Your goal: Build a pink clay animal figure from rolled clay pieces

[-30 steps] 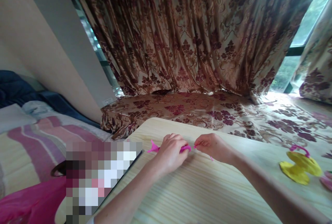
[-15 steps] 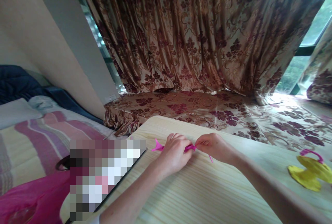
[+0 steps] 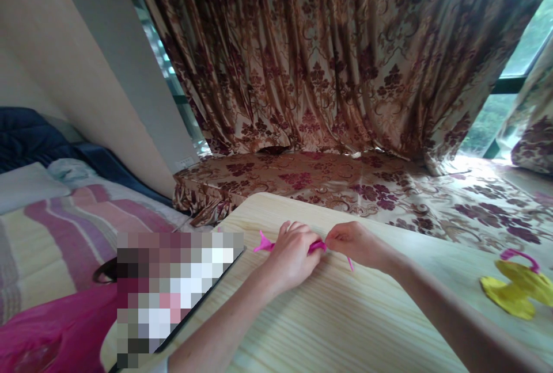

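A bright pink, thin, twisted piece (image 3: 264,243), like paper or soft clay, lies across the table under my left hand (image 3: 296,255). Its flared end sticks out on the left, and its middle is hidden by my fingers, which are closed around it. Touching the piece's right end, my right hand (image 3: 345,240) pinches with thumb and fingertips. A narrow pink strip (image 3: 350,263) hangs below the right palm; whether it joins the larger piece cannot be seen.
On the right of the pale wooden table (image 3: 328,315) stands a yellow shape (image 3: 514,289) with a pink loop on top. A blurred-out, dark-edged flat object (image 3: 190,281) lies at the left. Beyond are a striped bed (image 3: 95,217) and a patterned curtain (image 3: 311,62).
Almost nothing differs. The narrow pink strip under my right hand has shifted very slightly; both hands keep their places and grips.
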Available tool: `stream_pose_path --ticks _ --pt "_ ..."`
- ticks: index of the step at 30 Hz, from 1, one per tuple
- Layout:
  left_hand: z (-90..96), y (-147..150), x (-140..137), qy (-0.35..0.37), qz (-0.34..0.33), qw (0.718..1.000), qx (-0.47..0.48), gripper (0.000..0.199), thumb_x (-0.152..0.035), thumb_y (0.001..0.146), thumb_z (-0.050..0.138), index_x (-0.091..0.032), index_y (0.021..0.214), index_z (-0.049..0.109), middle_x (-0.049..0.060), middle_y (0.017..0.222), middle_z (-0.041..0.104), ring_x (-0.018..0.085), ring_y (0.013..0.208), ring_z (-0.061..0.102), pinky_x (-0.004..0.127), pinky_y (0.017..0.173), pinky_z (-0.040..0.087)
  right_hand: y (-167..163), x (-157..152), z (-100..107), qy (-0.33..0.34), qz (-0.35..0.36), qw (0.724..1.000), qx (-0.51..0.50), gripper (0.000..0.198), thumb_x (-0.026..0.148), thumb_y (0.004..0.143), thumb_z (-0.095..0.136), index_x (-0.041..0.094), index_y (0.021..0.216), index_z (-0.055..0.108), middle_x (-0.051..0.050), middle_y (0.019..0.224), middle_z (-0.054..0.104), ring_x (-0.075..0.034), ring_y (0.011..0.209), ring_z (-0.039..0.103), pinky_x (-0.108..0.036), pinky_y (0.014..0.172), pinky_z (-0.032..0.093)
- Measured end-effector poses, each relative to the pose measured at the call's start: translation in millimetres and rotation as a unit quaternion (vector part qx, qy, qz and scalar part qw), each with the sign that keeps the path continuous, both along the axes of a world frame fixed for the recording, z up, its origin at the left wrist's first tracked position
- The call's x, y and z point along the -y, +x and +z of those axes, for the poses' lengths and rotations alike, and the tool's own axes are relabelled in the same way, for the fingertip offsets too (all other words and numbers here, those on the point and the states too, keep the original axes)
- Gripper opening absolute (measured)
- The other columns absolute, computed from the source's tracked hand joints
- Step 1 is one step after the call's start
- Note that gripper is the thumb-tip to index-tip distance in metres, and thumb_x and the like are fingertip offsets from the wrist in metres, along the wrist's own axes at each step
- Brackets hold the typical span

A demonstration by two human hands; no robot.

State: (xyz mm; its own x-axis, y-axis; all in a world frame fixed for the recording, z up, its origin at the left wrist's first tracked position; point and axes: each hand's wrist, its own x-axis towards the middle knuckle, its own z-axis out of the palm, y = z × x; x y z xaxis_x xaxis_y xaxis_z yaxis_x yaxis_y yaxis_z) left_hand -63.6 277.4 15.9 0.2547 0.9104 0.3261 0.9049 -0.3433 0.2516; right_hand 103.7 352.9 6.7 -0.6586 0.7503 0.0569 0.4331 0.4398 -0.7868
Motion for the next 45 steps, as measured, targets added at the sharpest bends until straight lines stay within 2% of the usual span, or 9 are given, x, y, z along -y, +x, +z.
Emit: stream_pose_path --ticks 7,11,18,24,26,28,30,35,45 --pt "-1.9 -1 -2 0.001 0.001 1.0 -0.001 0.013 -0.026 0.084 0.055 -0.023 0.079 0.066 0.002 0.077 0.061 0.02 0.088 0.052 0.036 0.088 0.034 -2 3 7 0.012 0.006 0.999 0.042 0.025 0.026 0.073 0.046 0.016 0.052 0.055 0.005 0.05 0.036 -0.008 0.05 0.035 -0.021 0.045 0.026" --pt "-2.6 -1 -1 0.003 0.005 1.0 -0.001 0.015 -0.027 0.085 0.054 -0.022 0.078 0.066 0.002 0.078 0.061 0.02 0.089 0.052 0.037 0.09 0.032 -2 3 7 0.021 0.003 0.998 0.065 0.028 0.027 0.073 0.045 0.016 0.048 0.048 0.005 0.05 0.03 -0.008 0.049 0.031 -0.021 0.045 0.024" --pt "-3.1 -1 -2 0.002 0.006 1.0 0.002 0.015 -0.029 0.085 0.054 -0.022 0.079 0.066 0.002 0.08 0.062 0.02 0.091 0.051 0.038 0.092 0.031 -6 2 -1 0.055 -0.01 0.995 0.088 0.026 0.024 0.073 0.045 0.016 0.05 0.053 0.005 0.048 0.034 -0.008 0.049 0.034 -0.021 0.044 0.025" --pt "-0.9 -1 -1 -0.002 0.01 1.0 0.003 0.018 -0.028 0.086 0.051 -0.022 0.079 0.066 0.003 0.081 0.062 0.02 0.09 0.052 0.038 0.091 0.031 -4 8 0 0.123 -0.032 0.987 0.094 0.03 0.021 0.079 0.044 0.016 0.053 0.059 0.002 0.048 0.047 -0.01 0.049 0.043 -0.022 0.046 0.029" --pt "1.4 -1 0 -0.002 0.009 1.0 0.003 0.018 -0.028 0.087 0.05 -0.023 0.082 0.067 0.003 0.081 0.063 0.02 0.09 0.052 0.038 0.091 0.032 0 13 4 0.156 -0.037 0.983 0.087 0.03 0.023 0.083 0.042 0.017 0.063 0.063 -0.001 0.059 0.058 -0.013 0.057 0.051 -0.023 0.053 0.035" --pt "3.4 -1 1 -0.004 0.006 1.0 0.003 0.018 -0.027 0.087 0.05 -0.023 0.083 0.067 0.002 0.081 0.063 0.02 0.09 0.052 0.038 0.091 0.032 5 19 7 0.191 -0.042 0.978 0.077 0.022 0.023 0.085 0.044 0.019 0.082 0.066 -0.004 0.078 0.065 -0.016 0.072 0.057 -0.025 0.064 0.04" --pt "4.2 -1 2 -0.006 0.006 1.0 0.002 0.018 -0.026 0.087 0.05 -0.024 0.083 0.067 0.002 0.082 0.064 0.02 0.091 0.052 0.038 0.091 0.032 8 25 9 0.225 -0.044 0.971 0.07 0.018 0.022 0.083 0.051 0.021 0.094 0.064 -0.006 0.092 0.065 -0.019 0.084 0.058 -0.029 0.074 0.042" --pt "2.8 0 1 -0.007 0.007 1.0 -0.001 0.016 -0.021 0.085 0.051 -0.024 0.085 0.067 0.003 0.083 0.064 0.02 0.092 0.052 0.038 0.092 0.032 6 32 5 0.293 -0.037 0.953 0.069 0.014 0.02 0.08 0.059 0.021 0.094 0.063 -0.007 0.098 0.061 -0.023 0.094 0.054 -0.035 0.083 0.041" --pt "2.1 1 2 -0.001 0.006 1.0 -0.005 0.015 -0.021 0.084 0.052 -0.021 0.076 0.064 0.003 0.081 0.062 0.02 0.091 0.052 0.039 0.093 0.031 2 32 -2 0.353 -0.014 0.933 0.068 0.01 0.021 0.085 0.056 0.019 0.09 0.065 -0.008 0.099 0.061 -0.023 0.093 0.053 -0.037 0.082 0.042"
